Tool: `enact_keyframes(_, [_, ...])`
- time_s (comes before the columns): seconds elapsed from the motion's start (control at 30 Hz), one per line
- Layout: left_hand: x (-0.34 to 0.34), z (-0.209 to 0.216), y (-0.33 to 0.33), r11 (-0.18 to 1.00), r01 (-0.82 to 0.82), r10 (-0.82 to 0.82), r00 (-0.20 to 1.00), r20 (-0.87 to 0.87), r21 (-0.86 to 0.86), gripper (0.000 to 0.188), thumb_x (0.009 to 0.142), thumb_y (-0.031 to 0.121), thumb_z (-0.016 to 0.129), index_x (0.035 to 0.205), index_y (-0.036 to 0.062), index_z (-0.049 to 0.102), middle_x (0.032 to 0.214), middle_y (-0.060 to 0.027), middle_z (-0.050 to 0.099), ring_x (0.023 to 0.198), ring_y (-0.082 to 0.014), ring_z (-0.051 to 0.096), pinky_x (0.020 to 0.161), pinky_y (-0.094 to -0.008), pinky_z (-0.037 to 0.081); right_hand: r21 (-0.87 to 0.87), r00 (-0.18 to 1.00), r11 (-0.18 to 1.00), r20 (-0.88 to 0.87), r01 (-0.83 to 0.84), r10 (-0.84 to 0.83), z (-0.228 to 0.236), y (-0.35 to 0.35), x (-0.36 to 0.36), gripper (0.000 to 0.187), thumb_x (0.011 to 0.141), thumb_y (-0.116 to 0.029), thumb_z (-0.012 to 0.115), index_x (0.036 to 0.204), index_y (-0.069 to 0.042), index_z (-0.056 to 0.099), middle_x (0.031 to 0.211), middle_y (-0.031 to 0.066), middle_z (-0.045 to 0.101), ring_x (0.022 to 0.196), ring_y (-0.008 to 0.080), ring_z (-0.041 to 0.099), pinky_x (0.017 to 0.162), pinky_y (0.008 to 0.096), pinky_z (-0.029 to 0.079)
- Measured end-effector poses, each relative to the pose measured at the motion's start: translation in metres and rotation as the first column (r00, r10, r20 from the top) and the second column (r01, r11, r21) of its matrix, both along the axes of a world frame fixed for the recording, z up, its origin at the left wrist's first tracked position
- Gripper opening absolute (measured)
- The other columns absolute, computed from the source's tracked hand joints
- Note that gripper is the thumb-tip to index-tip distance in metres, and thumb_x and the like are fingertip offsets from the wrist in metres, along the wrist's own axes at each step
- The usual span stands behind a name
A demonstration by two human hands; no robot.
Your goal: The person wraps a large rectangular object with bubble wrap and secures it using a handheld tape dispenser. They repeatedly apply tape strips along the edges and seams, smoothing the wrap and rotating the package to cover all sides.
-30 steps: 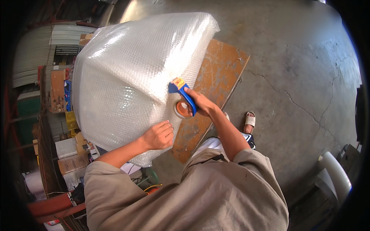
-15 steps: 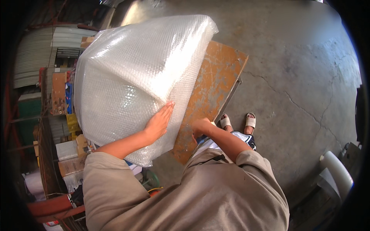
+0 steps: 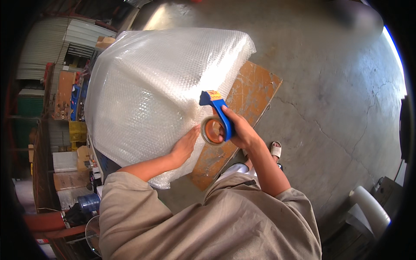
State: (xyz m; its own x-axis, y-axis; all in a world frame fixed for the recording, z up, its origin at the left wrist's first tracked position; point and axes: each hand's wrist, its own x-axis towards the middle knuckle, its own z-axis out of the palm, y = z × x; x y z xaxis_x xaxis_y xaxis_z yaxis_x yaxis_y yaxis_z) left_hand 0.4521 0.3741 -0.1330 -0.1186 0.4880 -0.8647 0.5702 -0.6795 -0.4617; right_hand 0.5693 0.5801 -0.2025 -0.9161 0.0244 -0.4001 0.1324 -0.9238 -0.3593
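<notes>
A large bundle covered in clear bubble wrap [image 3: 143,97] takes up the middle left, lying on a worn orange-brown wooden board [image 3: 256,89]. My left hand [image 3: 185,146] rests on the wrap near its right edge, fingers stretched out together. In my right hand [image 3: 241,130] is a blue tape dispenser [image 3: 224,118], gripped by its handle. A roll of tape [image 3: 205,133] with an orange core sits on it. The dispenser's head hangs above the wrap's right edge, just beyond my left fingertips. What lies inside the wrap is too blurred to tell.
Shelving and stacked boxes [image 3: 68,177] line the left side, with a yellow crate [image 3: 77,132] and a blue water bottle [image 3: 89,202]. A white roll of sheet material [image 3: 370,208] stands at the lower right. The cracked concrete floor [image 3: 329,99] spreads to the right.
My right hand has risen from beside my waist to over the wrap's edge, bringing the tape dispenser into view. My left hand stays on the wrap, now lower along the edge.
</notes>
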Motion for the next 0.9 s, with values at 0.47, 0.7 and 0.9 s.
enact_keyframes(0.47, [-0.006, 0.071, -0.068, 0.683, -0.699, 0.117, 0.392, 0.913, 0.212, 0.045, 0.088, 0.033, 0.062, 0.116, -0.0004, 0.071, 0.125, -0.0218, 0.07, 0.125, -0.0328, 0.062, 0.111, -0.0478, 0.046, -0.009, 0.937, 0.937, 0.01, -0.349, 0.349, -0.045, -0.112, -0.002, 0.054, 0.104, -0.056, 0.059, 0.095, -0.003, 0.061, 0.077, 0.0101, 0.064, 0.058, 0.0192, 0.063, 0.054, 0.0331, 0.054])
enact_keyframes(0.7, [-0.058, 0.035, -0.008, 0.876, -0.38, 0.055, 0.689, 0.723, 0.295, 0.092, 0.085, 0.065, 0.066, 0.144, -0.005, 0.055, 0.151, -0.0222, 0.055, 0.147, -0.0341, 0.045, 0.127, -0.0506, 0.027, 0.089, 0.845, 0.882, -0.256, -0.462, 0.469, -0.094, -0.14, -0.003, 0.061, 0.11, -0.058, 0.039, 0.098, -0.004, 0.065, 0.081, 0.0077, 0.068, 0.07, 0.0186, 0.066, 0.064, 0.0336, 0.056])
enact_keyframes(0.9, [-0.056, 0.034, -0.018, 0.916, -0.254, -0.021, 0.741, 0.671, 0.31, 0.087, 0.091, 0.065, 0.065, 0.141, -0.0049, 0.058, 0.143, -0.0245, 0.06, 0.139, -0.0334, 0.053, 0.121, -0.0504, 0.034, 0.402, 0.743, 0.68, 0.004, -0.614, 0.669, -0.091, -0.122, -0.004, 0.067, 0.099, -0.06, 0.06, 0.093, 0.005, 0.076, 0.084, 0.0176, 0.075, 0.069, 0.0254, 0.071, 0.065, 0.0372, 0.057])
